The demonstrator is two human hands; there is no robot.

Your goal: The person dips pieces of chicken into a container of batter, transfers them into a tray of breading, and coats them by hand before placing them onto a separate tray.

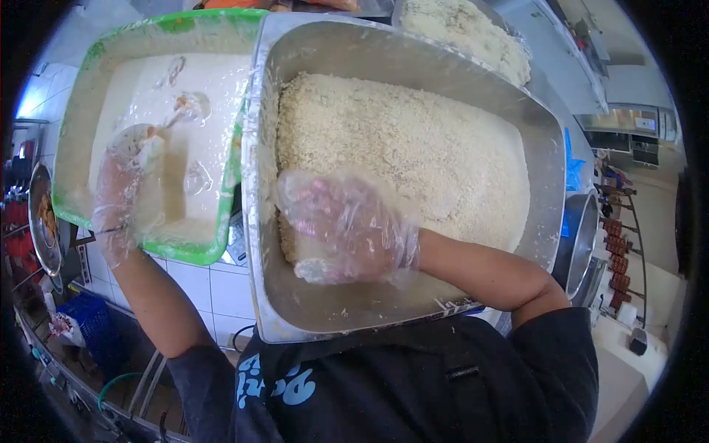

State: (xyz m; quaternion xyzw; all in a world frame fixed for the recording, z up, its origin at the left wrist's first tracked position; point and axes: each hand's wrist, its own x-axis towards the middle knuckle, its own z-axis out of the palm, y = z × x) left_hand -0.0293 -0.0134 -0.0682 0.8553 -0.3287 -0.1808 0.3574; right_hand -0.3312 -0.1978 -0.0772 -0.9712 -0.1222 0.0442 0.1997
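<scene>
My left hand (pixel 124 184), in a clear plastic glove smeared with white batter, is over the green tub (pixel 74 155) of batter. Its fingers are curled around a batter-coated shape (pixel 152 173) that I cannot make out. A batter-covered piece of meat (pixel 188 108) lies in the liquid beyond the fingers, with other lumps partly sunk near it. My right hand (pixel 343 221), also gloved, is over the near left part of the steel pan (pixel 399 306). Its thumb stands apart from the fingers, which are coated with pale flour, and nothing shows in its grasp. Crumbly flour (pixel 413 148) fills much of the pan.
Another container of crumbly flour (pixel 465 33) stands behind the steel pan. A metal bowl (pixel 580 247) sits to its right, by a blue plastic bag (pixel 574 170). White tiles (pixel 203 284) lie below the tub. At the far left are a round metal tray (pixel 46 214) and a blue crate (pixel 92 332).
</scene>
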